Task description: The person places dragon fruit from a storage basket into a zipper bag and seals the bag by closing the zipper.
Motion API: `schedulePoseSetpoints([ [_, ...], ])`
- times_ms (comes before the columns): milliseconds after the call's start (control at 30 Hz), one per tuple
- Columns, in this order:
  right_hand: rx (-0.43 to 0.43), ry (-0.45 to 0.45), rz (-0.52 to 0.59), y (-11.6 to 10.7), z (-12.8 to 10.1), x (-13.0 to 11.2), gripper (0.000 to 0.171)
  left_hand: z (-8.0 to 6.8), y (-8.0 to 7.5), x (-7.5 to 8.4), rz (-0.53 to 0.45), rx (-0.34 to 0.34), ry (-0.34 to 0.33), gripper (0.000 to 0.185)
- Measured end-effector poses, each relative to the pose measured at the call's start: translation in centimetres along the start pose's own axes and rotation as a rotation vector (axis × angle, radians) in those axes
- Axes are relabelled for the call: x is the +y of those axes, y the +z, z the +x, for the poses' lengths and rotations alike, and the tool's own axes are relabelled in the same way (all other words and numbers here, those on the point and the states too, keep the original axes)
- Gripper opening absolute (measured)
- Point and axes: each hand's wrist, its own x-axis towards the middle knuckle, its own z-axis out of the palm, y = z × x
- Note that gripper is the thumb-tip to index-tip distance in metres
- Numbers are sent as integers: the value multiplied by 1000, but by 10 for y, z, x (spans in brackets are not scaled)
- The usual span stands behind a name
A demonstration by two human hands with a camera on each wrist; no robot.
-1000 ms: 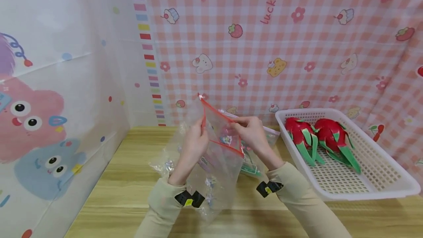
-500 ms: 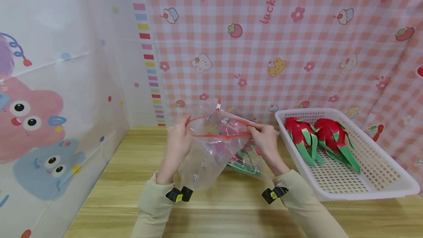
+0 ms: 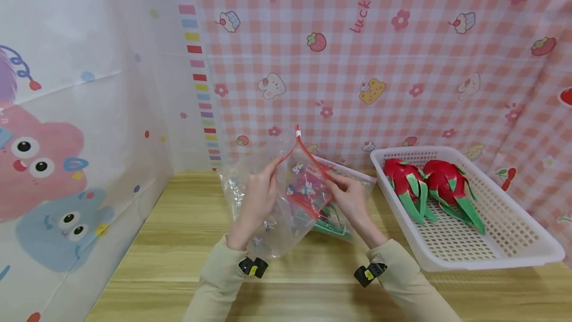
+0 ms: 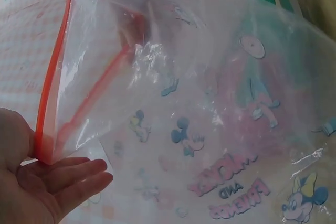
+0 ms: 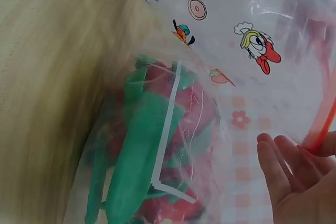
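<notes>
A clear zip bag (image 3: pixel 281 232) with a red zip and cartoon prints is held up over the table, its mouth spread apart. My left hand (image 3: pixel 259 195) pinches the left side of the mouth by the red strip; in the left wrist view, that hand's (image 4: pixel 42 182) other fingers stick out past the plastic. On the opposite side, my right hand (image 3: pixel 353 202) pinches the strip between thumb and finger. A white slider (image 3: pixel 298 133) sits at the far corner of the zip. Behind it lies a second clear bag (image 5: pixel 152 140) with red and green imitation dragon fruits inside.
At the right stands a white perforated plastic basket (image 3: pixel 527 242) holding two red imitation dragon fruits (image 3: pixel 447 183) with green leaves. A checked pink cloth (image 3: pixel 339 63) hangs behind the wooden table (image 3: pixel 152 262), and a white printed cloth (image 3: pixel 111 128) hangs at the left.
The bag's mouth was stretched wide sideways half a second ago; now the hands are closer together and it forms a diamond. Its slider corner has shifted right since one second ago.
</notes>
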Motion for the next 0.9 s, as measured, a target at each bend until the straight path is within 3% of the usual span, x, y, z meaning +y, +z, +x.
schedulePoseSetpoints([
  [200, -98, 5, -28, -5, -1, -4, 36, 3, 6, -1, -19, 37, -2, 33],
  [400, -238, -44, -170, -27, -2, -21, 45, 5, 10, -1, -19, 40, -39, 33],
  [567, -269, -62, -396, -61, 12, -43, 50, 6, 11, 0, -20, 10, -63, 33],
  [700, -272, -21, -552, -97, 36, -51, 54, 5, 12, 0, 1, 4, -65, 34],
  [900, -227, 30, -643, -148, 71, -23, 60, 4, 13, -1, 20, 29, -51, 33],
])
